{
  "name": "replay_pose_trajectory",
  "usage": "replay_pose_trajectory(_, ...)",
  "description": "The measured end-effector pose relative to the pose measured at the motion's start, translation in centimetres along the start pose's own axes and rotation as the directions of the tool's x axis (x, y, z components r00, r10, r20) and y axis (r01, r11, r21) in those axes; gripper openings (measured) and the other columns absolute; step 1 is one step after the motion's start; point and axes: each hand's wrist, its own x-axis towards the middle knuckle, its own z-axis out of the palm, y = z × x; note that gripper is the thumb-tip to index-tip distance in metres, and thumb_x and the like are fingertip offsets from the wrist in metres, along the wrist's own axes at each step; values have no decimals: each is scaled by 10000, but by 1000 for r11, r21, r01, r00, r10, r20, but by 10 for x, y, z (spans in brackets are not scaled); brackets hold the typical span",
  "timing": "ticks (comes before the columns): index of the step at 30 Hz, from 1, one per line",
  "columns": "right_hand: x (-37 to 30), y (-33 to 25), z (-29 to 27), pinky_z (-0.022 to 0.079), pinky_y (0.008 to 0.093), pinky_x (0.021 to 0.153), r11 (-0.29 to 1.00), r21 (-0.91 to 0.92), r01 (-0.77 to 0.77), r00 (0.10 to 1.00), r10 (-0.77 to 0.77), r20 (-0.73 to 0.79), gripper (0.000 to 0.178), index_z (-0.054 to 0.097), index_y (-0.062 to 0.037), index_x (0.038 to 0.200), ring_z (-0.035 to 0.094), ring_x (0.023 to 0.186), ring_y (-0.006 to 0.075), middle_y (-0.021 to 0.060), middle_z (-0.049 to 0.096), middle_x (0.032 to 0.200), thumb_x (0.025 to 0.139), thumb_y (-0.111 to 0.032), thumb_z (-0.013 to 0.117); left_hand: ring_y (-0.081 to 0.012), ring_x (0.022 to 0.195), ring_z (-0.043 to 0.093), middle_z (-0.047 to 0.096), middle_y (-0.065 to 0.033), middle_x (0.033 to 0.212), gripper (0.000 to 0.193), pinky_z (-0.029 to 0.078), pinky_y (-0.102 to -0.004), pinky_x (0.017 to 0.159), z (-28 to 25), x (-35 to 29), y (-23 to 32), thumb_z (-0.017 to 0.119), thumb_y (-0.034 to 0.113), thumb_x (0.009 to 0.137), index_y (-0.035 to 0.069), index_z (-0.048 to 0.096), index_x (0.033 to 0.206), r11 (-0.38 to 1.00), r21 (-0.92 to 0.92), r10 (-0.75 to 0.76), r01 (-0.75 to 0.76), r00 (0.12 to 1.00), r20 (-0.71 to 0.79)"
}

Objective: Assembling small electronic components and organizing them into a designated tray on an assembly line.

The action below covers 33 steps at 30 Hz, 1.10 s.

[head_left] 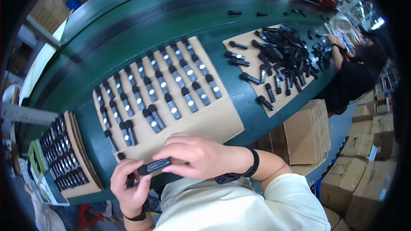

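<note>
A small black microphone with a foam-like head is held nearly level between my hands, close to my body. My left hand closes round its head end, and a second dark piece shows between those fingers, its kind unclear. My right hand pinches the other end between thumb and fingers. Just beyond my hands lies a cardboard sheet with rows of similar microphones, many with a bright round spot on the body. One microphone lies at the sheet's near edge, beside my left hand.
Right of it, another cardboard sheet carries a loose heap of microphones. At left stands a filled board of microphones. A co-worker's arm reaches in at far right. Cartons stand by the green table.
</note>
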Motion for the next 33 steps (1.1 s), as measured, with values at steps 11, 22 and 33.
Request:
replay_pose_trajectory(11, -7, 4, 3, 474, 296, 642, 979, 17, -201, 978, 200, 56, 303, 678, 13, 1057, 605, 712, 207, 98, 670, 862, 770, -18, 769, -100, 609, 525, 673, -93, 872, 327, 415, -221, 540, 4, 0, -16, 824, 53, 727, -3, 687, 1018, 993, -82, 98, -88, 986, 134)
replay_pose_trajectory(22, 0, 12, 13, 469, 307, 646, 995, -50, -81, 995, 84, 58, 317, 671, 6, 1053, 614, 719, 217, 99, 663, 837, 758, -27, 783, -189, 714, 622, 684, -103, 882, 327, 473, -272, 579, 7, 3, -24, 822, 29, 701, 0, 688, 998, 988, -98, 125, -115, 987, 99)
replay_pose_trajectory(33, -3, 14, 19, 511, 325, 715, 968, 155, -199, 979, 202, -4, 358, 642, 24, 1093, 631, 841, 244, 163, 656, 969, 750, 31, 741, -223, 777, 632, 668, -124, 933, 333, 499, -292, 634, 7, 5, -27, 792, -8, 702, 9, 673, 1012, 975, -51, 221, -217, 971, 93)
